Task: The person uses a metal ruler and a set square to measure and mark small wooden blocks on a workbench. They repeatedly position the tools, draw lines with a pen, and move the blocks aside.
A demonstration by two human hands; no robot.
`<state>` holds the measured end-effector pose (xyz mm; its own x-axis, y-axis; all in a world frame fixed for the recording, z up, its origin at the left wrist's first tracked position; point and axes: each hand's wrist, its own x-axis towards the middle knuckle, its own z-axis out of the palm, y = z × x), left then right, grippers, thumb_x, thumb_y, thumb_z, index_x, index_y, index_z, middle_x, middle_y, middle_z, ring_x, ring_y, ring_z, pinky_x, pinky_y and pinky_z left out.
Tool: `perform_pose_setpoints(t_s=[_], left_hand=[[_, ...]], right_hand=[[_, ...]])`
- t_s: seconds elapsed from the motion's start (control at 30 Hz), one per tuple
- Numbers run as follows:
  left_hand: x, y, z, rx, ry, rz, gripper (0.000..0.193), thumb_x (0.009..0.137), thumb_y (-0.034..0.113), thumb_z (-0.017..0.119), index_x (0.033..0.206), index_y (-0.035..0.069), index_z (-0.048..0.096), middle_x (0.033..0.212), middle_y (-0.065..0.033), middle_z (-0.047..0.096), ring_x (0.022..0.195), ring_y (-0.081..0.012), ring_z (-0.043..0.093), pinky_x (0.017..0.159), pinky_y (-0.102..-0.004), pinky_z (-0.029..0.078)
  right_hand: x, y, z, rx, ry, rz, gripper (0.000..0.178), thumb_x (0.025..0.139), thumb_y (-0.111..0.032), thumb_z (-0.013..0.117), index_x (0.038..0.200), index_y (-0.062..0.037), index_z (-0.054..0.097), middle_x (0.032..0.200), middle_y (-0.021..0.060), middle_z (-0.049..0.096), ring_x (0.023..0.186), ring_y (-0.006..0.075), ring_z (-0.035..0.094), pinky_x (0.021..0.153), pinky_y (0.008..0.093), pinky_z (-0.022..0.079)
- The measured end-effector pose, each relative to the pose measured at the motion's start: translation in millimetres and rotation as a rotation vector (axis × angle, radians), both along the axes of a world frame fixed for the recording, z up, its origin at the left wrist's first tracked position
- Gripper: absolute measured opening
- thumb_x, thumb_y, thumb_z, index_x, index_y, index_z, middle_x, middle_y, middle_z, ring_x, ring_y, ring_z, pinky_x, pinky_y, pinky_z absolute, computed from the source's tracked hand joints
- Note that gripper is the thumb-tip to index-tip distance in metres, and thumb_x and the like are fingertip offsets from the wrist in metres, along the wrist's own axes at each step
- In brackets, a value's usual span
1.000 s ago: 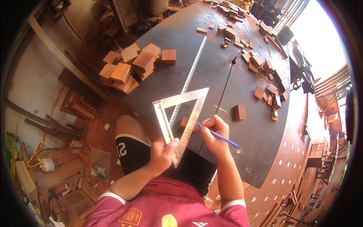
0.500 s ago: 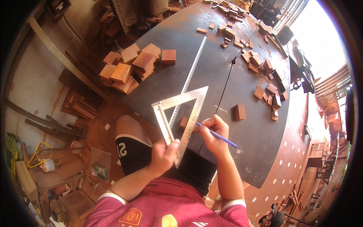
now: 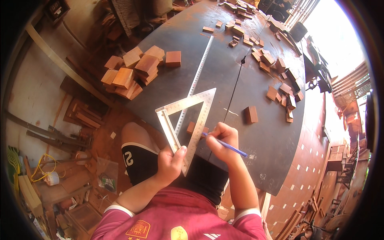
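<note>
Left hand (image 3: 171, 163): gripping triangular square (image 3: 200, 123) near lower corner
Right hand (image 3: 224, 133): pinching blue pen (image 3: 233, 148)
Small block (image 3: 191, 127): could skew if nudged by pen

Daylight, strong from upper right; the opening (image 3: 340, 44) there is clipped to white, and the floor tiles (image 3: 312, 148) below it wash out. Table (image 3: 160, 92) mid-exposed with a dull sheen. Left side dimmer, warm, shadows murky. Triangle square (image 3: 186, 103) reads pale and bright, fine graduations soft. Far wood blocks (image 3: 238, 31) low on detail. Fisheye: table's right edge bows, frame rim falls off to black.
</note>
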<state>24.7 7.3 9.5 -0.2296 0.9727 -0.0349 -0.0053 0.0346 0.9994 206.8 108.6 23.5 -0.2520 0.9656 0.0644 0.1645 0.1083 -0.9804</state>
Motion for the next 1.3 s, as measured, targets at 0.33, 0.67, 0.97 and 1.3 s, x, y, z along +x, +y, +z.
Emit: perform_pose_setpoints(t_s=[0.33,0.67,0.97,1.3], left_hand=[[-20.7,-5.2,1.1,0.001,-0.126,0.063,0.016,0.103,0.016,0.061,0.092,0.005,0.064,0.078,0.0046,0.058,0.071,-0.0035,0.05,0.064,-0.024,0.042],[-105.1,8.1,-22.4,-0.107,-0.306,0.154,0.024,0.103,0.021,0.062,0.084,0.005,0.064,0.074,0.0013,0.061,0.061,-0.0054,0.054,0.055,-0.0232,0.041],[-105.7,10.1,-34.6,-0.142,-0.323,0.176,0.023,0.103,0.021,0.061,0.085,0.007,0.061,0.075,0.0036,0.057,0.065,-0.005,0.051,0.059,-0.0244,0.04],[-106.6,10.1,-23.9,-0.18,-0.342,0.051,0.023,0.104,0.02,0.059,0.087,0.005,0.062,0.078,0.0027,0.058,0.068,-0.0051,0.052,0.062,-0.0245,0.042]], right_hand=[[5.9,5.1,9.1,-0.059,0.358,-0.145,0.015,0.098,-0.008,0.068,0.088,-0.0007,0.059,0.07,0.0046,0.064,0.06,0.006,0.057,0.055,0.023,0.044],[-1.2,5.6,5.8,0.052,-0.213,-0.118,0.042,0.084,-0.031,0.088,0.108,-0.0034,0.068,0.088,0.0104,0.077,0.068,0.0153,0.072,0.068,0.03,0.058],[5.4,3.7,11.1,0.101,-0.286,0.208,0.055,0.077,-0.03,0.092,0.118,-0.0038,0.065,0.1,0.0149,0.073,0.074,0.0235,0.07,0.073,0.0357,0.057],[1.1,2.6,8.2,0.322,-0.457,0.221,0.063,0.07,-0.022,0.093,0.125,-0.0062,0.065,0.103,0.0124,0.07,0.075,0.0275,0.067,0.071,0.0366,0.057]])
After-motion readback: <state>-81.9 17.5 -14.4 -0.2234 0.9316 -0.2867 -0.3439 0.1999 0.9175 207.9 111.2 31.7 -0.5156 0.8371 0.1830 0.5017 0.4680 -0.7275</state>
